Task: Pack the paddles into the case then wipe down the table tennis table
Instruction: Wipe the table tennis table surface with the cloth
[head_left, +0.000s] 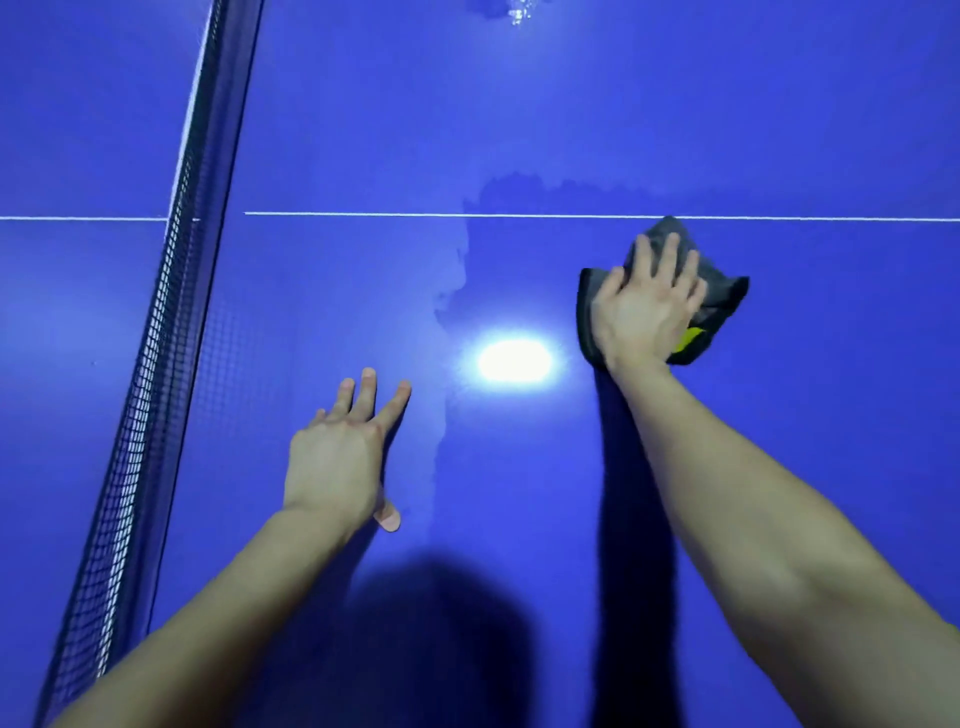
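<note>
- Currently the grey cloth (722, 293) lies crumpled on the blue desk (571, 104), right of the middle of the view and just below the white line (363, 213) that runs across the surface; its upper corner touches that line.
- A small yellow patch (688, 340) shows at the cloth's lower right edge.
- The right grip (644, 312) lies palm down on top of the cloth, its fingers straight and slightly spread, pressing the cloth against the desk rather than pinching it.
- Cloth shows on both sides of that grip and beyond its fingertips.
- The left grip (335, 457) is well apart from the cloth, lower and to the left, palm down on the bare desk with its fingers straight and fanned out and the thumb tip peeking out beneath the palm; it holds nothing.
- Between the two grips a bright oval glare (514, 361) of a lamp reflects in the surface.
- A wet-looking patch (519, 270) with a ragged edge spreads round the glare and the cloth, its left border running down just beside the left grip's fingers and its top border lying a little above the white line.
- A few shiny droplets (519, 10) sit at the top edge of the view.
- The black net (156, 364) with its white top band crosses the left side of the view on a slant.
- Dark shadows (431, 634) of the person's head and right arm fall on the near part of the desk.
</note>
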